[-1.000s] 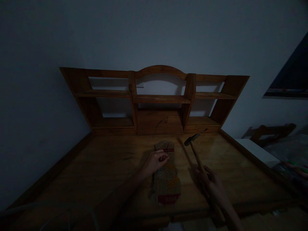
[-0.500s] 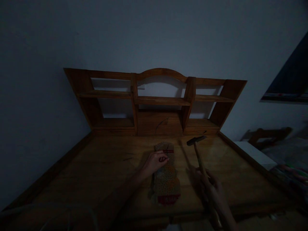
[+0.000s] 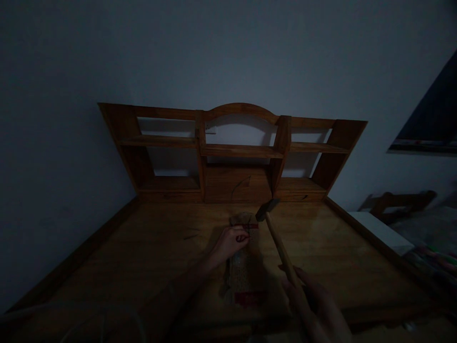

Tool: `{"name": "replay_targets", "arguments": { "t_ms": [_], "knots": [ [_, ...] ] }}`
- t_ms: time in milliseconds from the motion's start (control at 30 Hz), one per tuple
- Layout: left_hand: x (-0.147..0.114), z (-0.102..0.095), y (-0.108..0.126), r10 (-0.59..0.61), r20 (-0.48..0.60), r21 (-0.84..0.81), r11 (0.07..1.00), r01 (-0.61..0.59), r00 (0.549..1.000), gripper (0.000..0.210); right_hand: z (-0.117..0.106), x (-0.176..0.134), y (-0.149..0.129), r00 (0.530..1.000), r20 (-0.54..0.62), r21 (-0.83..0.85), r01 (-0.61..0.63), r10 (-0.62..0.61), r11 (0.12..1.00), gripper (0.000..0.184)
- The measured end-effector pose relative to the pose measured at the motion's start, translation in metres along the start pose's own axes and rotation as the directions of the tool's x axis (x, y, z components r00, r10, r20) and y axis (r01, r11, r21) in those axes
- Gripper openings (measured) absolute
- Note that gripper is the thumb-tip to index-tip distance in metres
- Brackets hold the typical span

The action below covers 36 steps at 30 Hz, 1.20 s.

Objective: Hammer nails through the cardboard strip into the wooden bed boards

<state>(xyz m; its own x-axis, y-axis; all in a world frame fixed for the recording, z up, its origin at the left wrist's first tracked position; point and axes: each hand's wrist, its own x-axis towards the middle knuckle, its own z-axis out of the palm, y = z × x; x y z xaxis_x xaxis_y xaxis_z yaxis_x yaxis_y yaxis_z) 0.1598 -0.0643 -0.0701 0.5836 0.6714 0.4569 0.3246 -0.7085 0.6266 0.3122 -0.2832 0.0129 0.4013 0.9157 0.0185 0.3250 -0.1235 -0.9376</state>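
My right hand (image 3: 310,302) is closed around the wooden handle of a hammer (image 3: 282,247), whose dark metal head is raised over the desk. In the middle of the desktop lies a long brown speckled packet or board (image 3: 246,276) with a red band near each end; its kind is unclear in the dim light. Resting on its upper part, my left hand (image 3: 233,239) pinches thumb and fingers together. A thin dark line shows just beyond those fingertips, too small and dark to name. The hammer head is close to the pinch, up and to its right.
The wooden desk (image 3: 157,252) has raised side edges and a shelf unit (image 3: 239,151) along its back. A thin dark item (image 3: 192,234) lies left of my left hand. Beyond the right edge are a white surface (image 3: 380,231) and a wooden chair back (image 3: 403,202).
My right hand has brought the hammer leftward, its head now nearer my left hand, and its shadow darkens the brown piece. My left hand stays in place.
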Motion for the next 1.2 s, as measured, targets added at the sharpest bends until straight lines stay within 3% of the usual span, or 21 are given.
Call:
{"name": "replay_targets", "arguments": {
  "t_ms": [133,367,633,933,1200],
  "knots": [
    [0.000,0.004,-0.007,-0.064,0.009,-0.025,0.998,0.064,0.998,0.016,0.013,-0.005,-0.009,0.996,0.077,-0.021,0.037,-0.035,0.999,0.050],
    [0.001,0.003,-0.005,-0.033,0.021,0.044,0.999,0.032,0.999,0.027,0.034,-0.007,0.024,0.998,0.056,-0.210,0.020,-0.008,0.977,0.057],
    [0.001,0.003,-0.004,-0.075,0.025,0.031,0.997,0.074,0.997,0.025,0.025,-0.007,0.008,0.999,-0.011,-0.123,0.042,-0.044,0.991,0.058],
    [0.001,0.002,-0.004,-0.030,0.073,0.089,0.996,0.023,0.997,0.030,0.028,-0.011,0.017,1.000,-0.026,-0.138,-0.005,0.001,0.990,0.061],
    [0.001,0.001,-0.002,-0.007,0.062,0.111,0.994,0.000,0.998,0.028,0.027,-0.011,0.012,0.999,0.033,-0.059,0.022,-0.020,0.998,0.059]
  ]
}}
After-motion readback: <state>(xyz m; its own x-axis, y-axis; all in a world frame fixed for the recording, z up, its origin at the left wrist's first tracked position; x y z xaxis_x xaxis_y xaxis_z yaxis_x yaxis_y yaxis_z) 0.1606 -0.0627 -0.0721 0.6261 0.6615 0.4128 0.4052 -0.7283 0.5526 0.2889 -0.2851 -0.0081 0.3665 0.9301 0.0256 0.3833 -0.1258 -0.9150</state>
